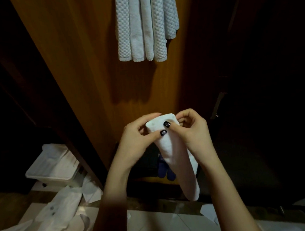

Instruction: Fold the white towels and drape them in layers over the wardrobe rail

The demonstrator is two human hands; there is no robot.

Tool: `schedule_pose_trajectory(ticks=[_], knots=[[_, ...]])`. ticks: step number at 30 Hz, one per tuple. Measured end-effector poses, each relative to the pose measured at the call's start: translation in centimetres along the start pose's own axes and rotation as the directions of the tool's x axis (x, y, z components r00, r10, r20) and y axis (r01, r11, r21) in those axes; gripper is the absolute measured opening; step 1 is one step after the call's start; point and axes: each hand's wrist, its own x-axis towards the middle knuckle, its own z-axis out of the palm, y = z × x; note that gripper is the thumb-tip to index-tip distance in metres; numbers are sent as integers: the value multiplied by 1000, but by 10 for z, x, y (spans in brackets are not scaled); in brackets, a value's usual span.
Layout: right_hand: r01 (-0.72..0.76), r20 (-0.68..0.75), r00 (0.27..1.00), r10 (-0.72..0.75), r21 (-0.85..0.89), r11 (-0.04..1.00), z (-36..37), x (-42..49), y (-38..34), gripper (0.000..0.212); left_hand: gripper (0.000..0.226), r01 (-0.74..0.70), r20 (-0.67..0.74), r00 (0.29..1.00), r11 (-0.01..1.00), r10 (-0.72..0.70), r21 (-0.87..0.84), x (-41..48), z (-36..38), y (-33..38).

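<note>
A narrow folded white towel (177,156) hangs down in front of me, its top end held between both hands. My left hand (135,141) pinches the towel's upper left edge with thumb and fingers. My right hand (192,130) pinches the upper right corner, thumb on the front. Several folded white towels (147,24) hang side by side at the top of the view against the wardrobe's wooden back panel (84,66). The rail itself is out of frame.
A white plastic bin (51,168) stands on the floor at the lower left, with white plastic bags (53,221) spread in front of it. A dark blue item (165,171) lies low inside the wardrobe. A metal door handle (219,104) shows on the dark right side.
</note>
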Motion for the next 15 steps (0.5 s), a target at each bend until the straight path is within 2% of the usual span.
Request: schedule_pose_trajectory(ticks=[3,5,8,11,15], knots=[[43,-69,997,-45,-36,998,0,-1,-1,15,36,-26,-92,995,999,22,-39,2,13,2],[43,-37,998,-44,-37,998,-8,0,-3,10,34,-32,-116,993,997,24,-74,5,15,2],[20,21,1000,-19,-29,999,-21,0,-5,8,33,-35,-105,994,987,19,-157,9,17,5],[47,-53,997,-49,-37,998,-24,4,-5,4,35,-53,-83,996,985,39,-165,14,23,10],[44,-96,995,-39,45,998,-27,14,-6,8,32,-79,-101,993,986,64,-146,32,34,16]])
